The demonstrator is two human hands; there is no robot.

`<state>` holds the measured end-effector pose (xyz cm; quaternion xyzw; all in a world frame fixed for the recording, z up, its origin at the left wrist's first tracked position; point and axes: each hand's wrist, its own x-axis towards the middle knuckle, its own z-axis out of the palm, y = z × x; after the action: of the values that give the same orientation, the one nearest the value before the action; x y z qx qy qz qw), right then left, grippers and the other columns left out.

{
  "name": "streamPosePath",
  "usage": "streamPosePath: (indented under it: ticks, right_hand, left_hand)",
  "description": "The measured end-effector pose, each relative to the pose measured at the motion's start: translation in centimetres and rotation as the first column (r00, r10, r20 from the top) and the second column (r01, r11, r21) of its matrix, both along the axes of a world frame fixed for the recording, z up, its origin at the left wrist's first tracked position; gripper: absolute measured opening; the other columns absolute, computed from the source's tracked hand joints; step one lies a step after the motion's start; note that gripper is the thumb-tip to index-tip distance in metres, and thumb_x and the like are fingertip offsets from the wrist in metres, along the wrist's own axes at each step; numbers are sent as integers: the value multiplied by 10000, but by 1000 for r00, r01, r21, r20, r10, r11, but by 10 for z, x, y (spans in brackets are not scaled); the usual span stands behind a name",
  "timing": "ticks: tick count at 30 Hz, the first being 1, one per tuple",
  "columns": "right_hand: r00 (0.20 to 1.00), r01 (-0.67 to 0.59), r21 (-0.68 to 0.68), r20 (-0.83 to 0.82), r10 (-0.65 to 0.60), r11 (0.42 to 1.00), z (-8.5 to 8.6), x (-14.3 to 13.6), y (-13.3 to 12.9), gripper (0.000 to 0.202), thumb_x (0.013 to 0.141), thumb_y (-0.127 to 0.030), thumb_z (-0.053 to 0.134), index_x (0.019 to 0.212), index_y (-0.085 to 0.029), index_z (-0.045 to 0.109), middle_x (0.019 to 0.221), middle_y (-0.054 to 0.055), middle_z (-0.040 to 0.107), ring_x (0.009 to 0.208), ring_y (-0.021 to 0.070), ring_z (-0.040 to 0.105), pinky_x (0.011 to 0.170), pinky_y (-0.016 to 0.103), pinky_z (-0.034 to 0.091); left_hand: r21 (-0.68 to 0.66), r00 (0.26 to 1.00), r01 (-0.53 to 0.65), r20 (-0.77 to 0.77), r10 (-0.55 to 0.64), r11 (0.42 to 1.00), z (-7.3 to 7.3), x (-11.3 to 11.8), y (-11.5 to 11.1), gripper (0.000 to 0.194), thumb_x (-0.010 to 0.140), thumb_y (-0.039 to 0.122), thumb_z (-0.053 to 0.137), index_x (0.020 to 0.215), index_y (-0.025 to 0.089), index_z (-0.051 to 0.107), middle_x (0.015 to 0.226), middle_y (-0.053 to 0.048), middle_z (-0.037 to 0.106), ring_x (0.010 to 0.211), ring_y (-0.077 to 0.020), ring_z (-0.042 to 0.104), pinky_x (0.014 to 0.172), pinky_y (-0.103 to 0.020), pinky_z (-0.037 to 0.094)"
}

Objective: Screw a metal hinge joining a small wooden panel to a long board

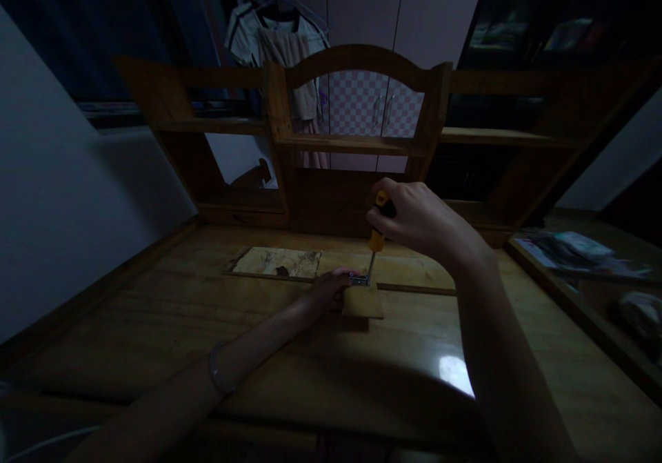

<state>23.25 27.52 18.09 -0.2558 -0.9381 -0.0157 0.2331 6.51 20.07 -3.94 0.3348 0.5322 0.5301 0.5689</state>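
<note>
In the head view my right hand is closed around the yellow and black handle of a screwdriver. Its shaft points down, with the tip at a small metal hinge. My left hand grips a small wooden board at its left side, fingertips against the hinge at the board's far edge. Some of the left fingers are hidden behind the hand and board. A shadow falls on the wooden desktop just below the board.
Behind my hands a pale, stained panel lies in a recess of the desktop. A wooden shelf unit rises along the back. Papers lie on a surface at the right. Clothes hang beyond the shelves.
</note>
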Motion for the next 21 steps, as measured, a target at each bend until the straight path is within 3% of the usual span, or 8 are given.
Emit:
streamPosePath:
  ticks: [14,21]
  right_hand:
    - [1000,4,18,6,-4,1000,0,0,0,339,903,-362,504,1135,-138,606,976,134,703,931,278,660,785,352,456]
    - [1000,7,25,1,-7,1000,-1,0,1,334,902,-372,495,1120,-147,610,968,126,702,928,278,664,774,344,449]
  left_hand:
    - [30,999,16,39,-17,999,1,0,0,409,757,267,641,1159,197,649,1122,-82,669,883,-182,631,725,-269,473]
    - [-4,999,6,46,-6,1000,6,2,-2,433,728,233,625,1158,193,650,1115,-88,661,906,-195,624,661,-248,460]
